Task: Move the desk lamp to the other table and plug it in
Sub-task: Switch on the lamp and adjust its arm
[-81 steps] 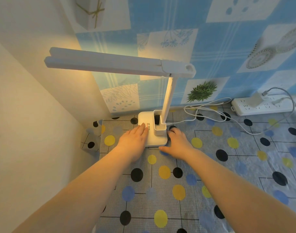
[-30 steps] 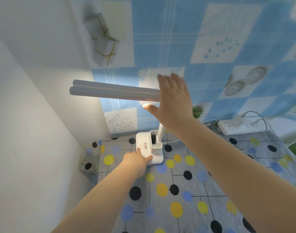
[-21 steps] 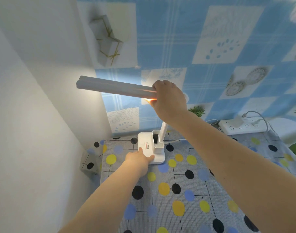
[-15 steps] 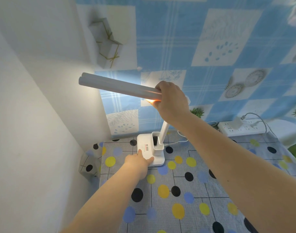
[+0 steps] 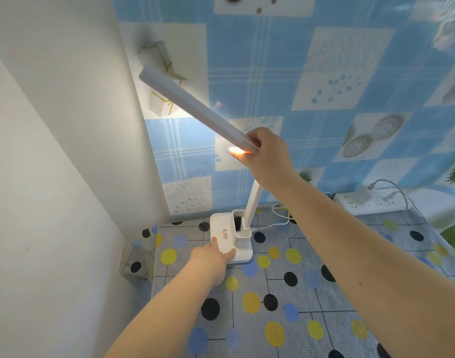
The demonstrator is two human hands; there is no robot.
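While left hand (image 5: 213, 257) presses flat, fingers straight, on white base of desk lamp (image 5: 230, 237), right hand (image 5: 266, 153) grips lit lamp head (image 5: 195, 107) near hinge, fingers curled round bar. Head tilts up toward left wall; light glows at thumb. Lamp stands at back left corner of dotted bench (image 5: 285, 301). White cord (image 5: 279, 215) runs right toward power strip (image 5: 371, 202) against blue wall.

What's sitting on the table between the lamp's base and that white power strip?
In the head view, only the lamp's white cord loops across the spotted tablecloth between the lamp base and the power strip; the right forearm hides part.
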